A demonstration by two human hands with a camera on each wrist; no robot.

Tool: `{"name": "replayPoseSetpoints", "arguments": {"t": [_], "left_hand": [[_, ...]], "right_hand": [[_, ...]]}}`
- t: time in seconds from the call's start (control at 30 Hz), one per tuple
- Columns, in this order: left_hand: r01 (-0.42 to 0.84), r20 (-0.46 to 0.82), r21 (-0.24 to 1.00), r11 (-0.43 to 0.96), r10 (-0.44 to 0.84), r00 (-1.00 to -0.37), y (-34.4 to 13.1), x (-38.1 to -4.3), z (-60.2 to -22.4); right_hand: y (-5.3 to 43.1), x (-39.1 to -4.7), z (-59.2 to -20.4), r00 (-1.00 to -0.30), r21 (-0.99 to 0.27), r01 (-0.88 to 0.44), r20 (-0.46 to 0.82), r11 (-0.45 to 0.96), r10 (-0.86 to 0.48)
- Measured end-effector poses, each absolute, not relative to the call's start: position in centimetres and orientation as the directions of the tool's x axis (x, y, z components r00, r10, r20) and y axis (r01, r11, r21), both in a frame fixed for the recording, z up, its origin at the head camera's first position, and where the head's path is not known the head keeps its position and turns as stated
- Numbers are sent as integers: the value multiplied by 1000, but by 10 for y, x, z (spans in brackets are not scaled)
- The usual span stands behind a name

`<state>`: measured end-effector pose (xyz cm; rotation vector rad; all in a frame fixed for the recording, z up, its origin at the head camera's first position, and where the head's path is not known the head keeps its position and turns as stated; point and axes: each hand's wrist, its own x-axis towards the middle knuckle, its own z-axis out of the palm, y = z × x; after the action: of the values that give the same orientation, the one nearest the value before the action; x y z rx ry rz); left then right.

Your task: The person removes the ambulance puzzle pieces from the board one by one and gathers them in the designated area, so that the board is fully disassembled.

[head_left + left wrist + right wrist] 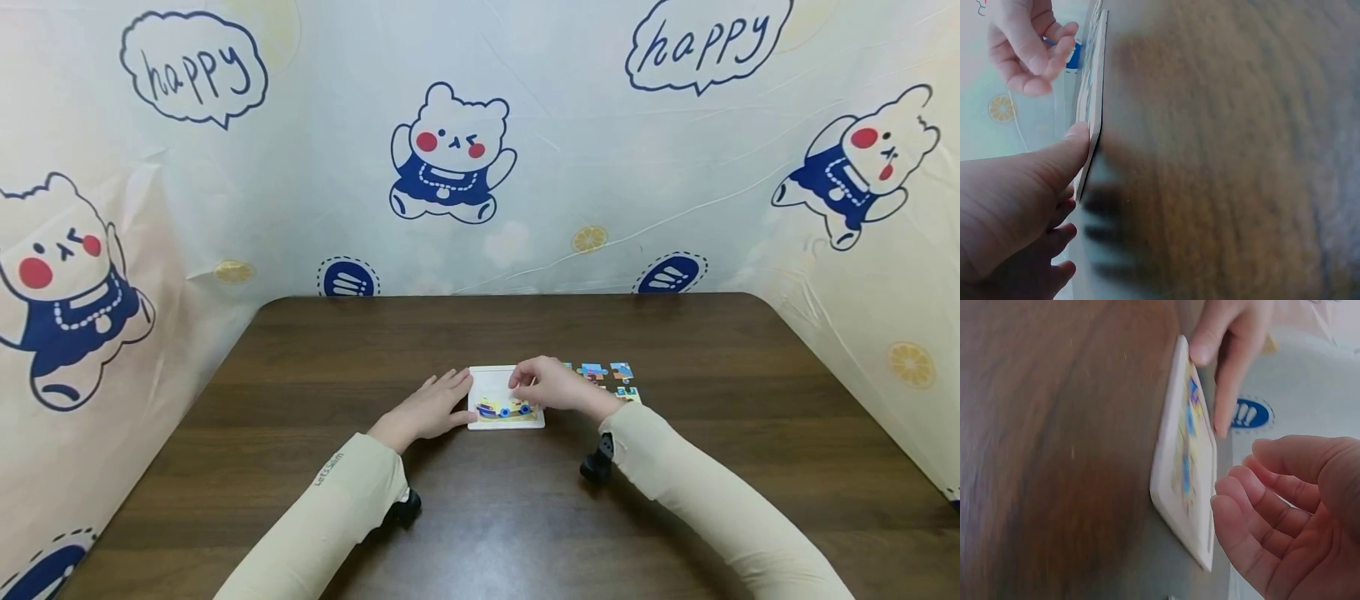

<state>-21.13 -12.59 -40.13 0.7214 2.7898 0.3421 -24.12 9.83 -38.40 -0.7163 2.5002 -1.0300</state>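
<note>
A small white puzzle tray (489, 380) lies flat on the table. Along its near side sits a row of joined jigsaw pieces (504, 412) with a yellow and blue vehicle picture; the upper part of the tray shows bare white. My left hand (427, 408) rests at the tray's left edge, its thumb (1072, 145) touching the rim by the near corner. Over the tray's right half hovers my right hand (557, 385), fingers (1235, 519) loosely bent and thumb apart from them. Nothing shows between them in the right wrist view.
Several loose jigsaw pieces (621, 371) lie right of the tray, partly hidden behind my right hand and wrist. Dark wood tabletop (360, 333) surrounds the tray. A printed cloth (555, 167) with cartoon bears hangs behind the table and along its sides.
</note>
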Motion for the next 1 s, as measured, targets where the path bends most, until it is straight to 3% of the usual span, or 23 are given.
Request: {"name": "replayPoseSetpoints", "arguments": {"t": [0.3,1.0], "left_hand": [[486,-146,255,836,531,-835,-126,-210,-403],[485,-162,244,840,528,-834,-125,-211,-404]], "right_hand": [[75,-239,-395,-747,-731,-395,-98,556,-658],[64,-240,-397,-768,-702,-321,-199,635,-609]]}}
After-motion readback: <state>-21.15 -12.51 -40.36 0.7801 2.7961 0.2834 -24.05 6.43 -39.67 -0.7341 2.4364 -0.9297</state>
